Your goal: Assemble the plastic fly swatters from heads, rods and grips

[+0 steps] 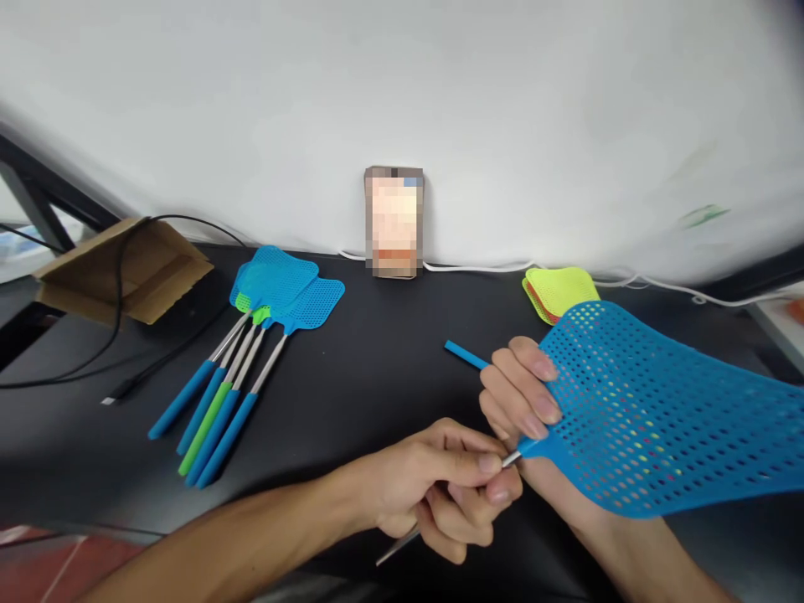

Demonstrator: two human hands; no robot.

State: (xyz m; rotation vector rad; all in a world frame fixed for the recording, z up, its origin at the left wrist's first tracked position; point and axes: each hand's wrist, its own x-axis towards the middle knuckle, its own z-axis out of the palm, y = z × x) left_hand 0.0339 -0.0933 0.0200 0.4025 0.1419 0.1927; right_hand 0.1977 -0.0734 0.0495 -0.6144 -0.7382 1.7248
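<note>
My left hand (pixel 449 486) pinches a thin metal rod (pixel 397 548), which runs through the closed fingers. The rod's upper end meets the narrow blue neck of a perforated fly swatter head (pixel 666 410); how deep it sits in there I cannot tell. Closed around that neck and the lower edge of the head is my right hand (pixel 518 394). A blue strip (pixel 463 353) sticks out behind the right fingers; whether they hold it or it lies on the table is hidden.
Several fly swatters (pixel 251 368) with blue or green handles lie fanned at left on the black table (pixel 377 360). Yellow and orange swatter heads (pixel 562 291) are stacked at back right. A phone-like object (pixel 394 222) leans on the wall. An open cardboard box (pixel 126 272) and black cable (pixel 144 368) lie left.
</note>
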